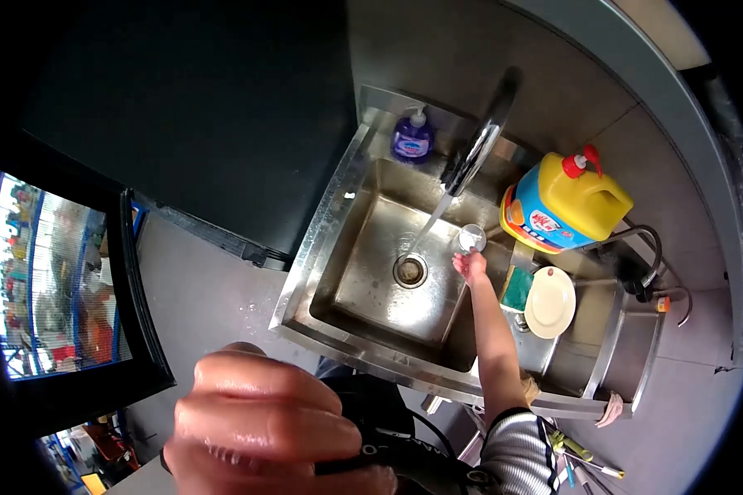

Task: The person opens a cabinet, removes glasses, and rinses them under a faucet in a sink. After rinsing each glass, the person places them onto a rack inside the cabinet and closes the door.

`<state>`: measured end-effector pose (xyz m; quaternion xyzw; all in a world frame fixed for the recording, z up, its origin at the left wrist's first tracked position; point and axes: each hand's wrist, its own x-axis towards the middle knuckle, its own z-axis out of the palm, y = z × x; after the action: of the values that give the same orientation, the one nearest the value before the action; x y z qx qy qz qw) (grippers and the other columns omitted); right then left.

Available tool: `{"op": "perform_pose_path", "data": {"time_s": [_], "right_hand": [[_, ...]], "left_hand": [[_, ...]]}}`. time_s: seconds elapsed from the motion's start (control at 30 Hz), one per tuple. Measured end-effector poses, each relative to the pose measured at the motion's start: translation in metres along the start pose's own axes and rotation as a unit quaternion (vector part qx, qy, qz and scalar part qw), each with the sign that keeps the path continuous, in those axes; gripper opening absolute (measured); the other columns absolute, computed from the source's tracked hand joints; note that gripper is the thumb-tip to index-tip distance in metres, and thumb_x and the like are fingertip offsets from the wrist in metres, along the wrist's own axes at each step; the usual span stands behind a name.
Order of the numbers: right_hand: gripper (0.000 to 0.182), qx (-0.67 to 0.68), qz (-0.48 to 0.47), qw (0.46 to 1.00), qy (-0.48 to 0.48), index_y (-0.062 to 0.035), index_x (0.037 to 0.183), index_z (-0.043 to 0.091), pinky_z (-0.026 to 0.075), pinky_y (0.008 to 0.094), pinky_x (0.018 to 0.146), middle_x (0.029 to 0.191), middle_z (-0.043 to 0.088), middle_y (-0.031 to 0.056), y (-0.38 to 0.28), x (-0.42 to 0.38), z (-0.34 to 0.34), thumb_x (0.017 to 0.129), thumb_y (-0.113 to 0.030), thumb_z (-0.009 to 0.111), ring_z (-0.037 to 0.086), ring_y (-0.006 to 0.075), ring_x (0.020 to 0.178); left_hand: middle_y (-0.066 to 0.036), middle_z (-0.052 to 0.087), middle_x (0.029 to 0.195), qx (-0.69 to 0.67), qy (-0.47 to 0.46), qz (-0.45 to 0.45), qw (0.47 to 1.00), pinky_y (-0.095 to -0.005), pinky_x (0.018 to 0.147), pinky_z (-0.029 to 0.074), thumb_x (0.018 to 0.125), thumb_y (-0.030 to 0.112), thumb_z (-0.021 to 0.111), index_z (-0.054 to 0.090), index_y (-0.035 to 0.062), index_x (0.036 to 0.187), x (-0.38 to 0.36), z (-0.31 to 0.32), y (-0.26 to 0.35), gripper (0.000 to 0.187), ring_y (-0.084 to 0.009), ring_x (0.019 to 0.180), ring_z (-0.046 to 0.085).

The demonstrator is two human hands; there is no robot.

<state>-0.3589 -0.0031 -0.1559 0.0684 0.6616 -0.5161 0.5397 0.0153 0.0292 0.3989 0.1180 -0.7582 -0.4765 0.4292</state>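
Note:
My right hand (470,266) reaches over the right side of the sink basin (380,227), its fingers closed on a small clear cup (472,238). To the cup's left, water runs from the chrome faucet (475,157) toward the drain (409,271). Close to the camera, my wet left hand (264,412) is curled with its knuckles showing; whatever lies inside its fingers is hidden. A green and yellow sponge (517,289) and a cream plate (551,303) rest to the right of my right forearm.
A purple soap bottle (412,139) stands at the sink's back left corner. Behind the plate is a large yellow detergent jug (565,202) with a red pump. A second faucet (642,276) and another basin (582,351) are farther right. A pink cloth (611,409) hangs on the front edge.

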Motion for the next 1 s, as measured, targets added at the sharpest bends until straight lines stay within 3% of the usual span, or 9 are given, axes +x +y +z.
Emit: {"op": "perform_pose_path", "data": {"time_s": [0.17,0.43,0.5,0.53,0.63,0.7,0.73,0.8,1.0], "right_hand": [[0.039,-0.017,0.014,0.998,0.058,0.0049,0.093,0.052,0.051,0.0316,0.043,0.073,0.063,0.0147,-0.009,0.005,0.006,0.091,-0.031,0.037,0.062,0.0241,0.055],[0.041,-0.049,0.027,0.998,0.03,0.0109,0.094,0.051,0.052,0.0301,0.044,0.079,0.064,0.0197,0.001,0.019,0.001,0.093,-0.025,0.03,0.063,0.027,0.056],[0.032,-0.026,0.018,1.0,0.002,0.0149,0.093,0.047,0.054,0.0336,0.044,0.075,0.062,0.0225,-0.005,0.025,0.001,0.091,-0.014,0.033,0.063,0.0289,0.056],[0.026,-0.026,-0.019,0.999,0.032,0.0151,0.089,0.045,0.053,0.0345,0.042,0.073,0.061,0.0245,-0.005,0.026,0.007,0.088,-0.008,0.034,0.063,0.03,0.054],[0.008,-0.035,-0.097,0.99,0.096,0.0171,0.08,0.039,0.054,0.0393,0.041,0.068,0.056,0.03,0.009,-0.004,0.018,0.078,0.011,0.035,0.063,0.0369,0.054],[0.012,-0.066,-0.127,0.988,0.051,0.0189,0.082,0.04,0.054,0.0399,0.042,0.07,0.057,0.0301,0.025,-0.018,0.019,0.077,0.01,0.034,0.063,0.0368,0.054],[0.014,-0.082,-0.121,0.989,0.02,0.0193,0.083,0.04,0.055,0.04,0.045,0.071,0.057,0.0311,0.025,-0.041,0.024,0.077,0.009,0.033,0.063,0.0372,0.056],[0.017,-0.109,-0.111,0.987,-0.049,0.0199,0.085,0.041,0.056,0.0398,0.051,0.074,0.058,0.0328,0.012,-0.098,0.047,0.079,0.006,0.033,0.064,0.0377,0.061],[0.028,-0.13,-0.077,0.965,-0.217,0.0157,0.101,0.048,0.056,0.0334,0.059,0.079,0.061,0.0259,-0.02,-0.169,0.082,0.081,-0.002,0.042,0.064,0.0283,0.064]], "left_hand": [[-0.014,0.052,0.099,0.029,-0.075,0.234,0.969,-0.0287,0.05,0.042,0.066,0.022,0.075,0.053,0.0397,0.114,0.016,-0.012,-0.035,0.055,-0.0192,0.065,0.053],[-0.013,0.061,0.085,-0.128,0.032,0.321,0.938,-0.0239,0.048,0.05,0.078,0.001,0.061,0.066,0.0084,0.093,-0.041,-0.031,-0.045,0.018,-0.0149,0.055,0.061],[-0.011,0.053,0.103,-0.149,-0.136,0.293,0.935,-0.032,0.05,0.044,0.074,0.019,0.071,0.047,0.0363,0.122,-0.049,-0.045,-0.038,0.056,-0.0184,0.064,0.055],[-0.012,0.042,0.126,-0.177,-0.214,0.204,0.939,-0.0371,0.056,0.049,0.082,0.019,0.064,0.044,0.0232,0.128,-0.057,-0.059,-0.038,0.051,-0.0192,0.068,0.058],[-0.016,0.06,0.068,-0.34,0.061,-0.048,0.937,-0.0313,0.047,0.047,0.083,0.006,0.051,0.059,-0.0037,0.079,-0.072,-0.024,-0.07,0.013,-0.024,0.054,0.057],[-0.01,0.06,0.078,-0.256,-0.167,-0.182,0.935,-0.0303,0.058,0.049,0.077,0.004,0.058,0.061,-0.0023,0.089,-0.089,-0.037,-0.161,0.013,-0.0189,0.065,0.059],[-0.008,0.06,0.09,-0.129,-0.095,-0.314,0.936,-0.0281,0.064,0.048,0.076,0.004,0.062,0.059,0.0011,0.102,-0.098,-0.02,-0.197,0.027,-0.0155,0.077,0.058],[-0.015,0.052,0.118,-0.046,-0.075,-0.38,0.921,-0.0324,0.086,0.044,0.072,0.011,0.069,0.035,0.0075,0.131,-0.124,0.015,-0.296,0.069,-0.0225,0.11,0.05],[-0.019,0.043,0.127,0.201,-0.068,-0.255,0.943,-0.0415,0.102,0.026,0.057,0.028,0.077,0.022,0.0115,0.138,-0.111,0.075,-0.428,0.099,-0.0338,0.12,0.039]]}}
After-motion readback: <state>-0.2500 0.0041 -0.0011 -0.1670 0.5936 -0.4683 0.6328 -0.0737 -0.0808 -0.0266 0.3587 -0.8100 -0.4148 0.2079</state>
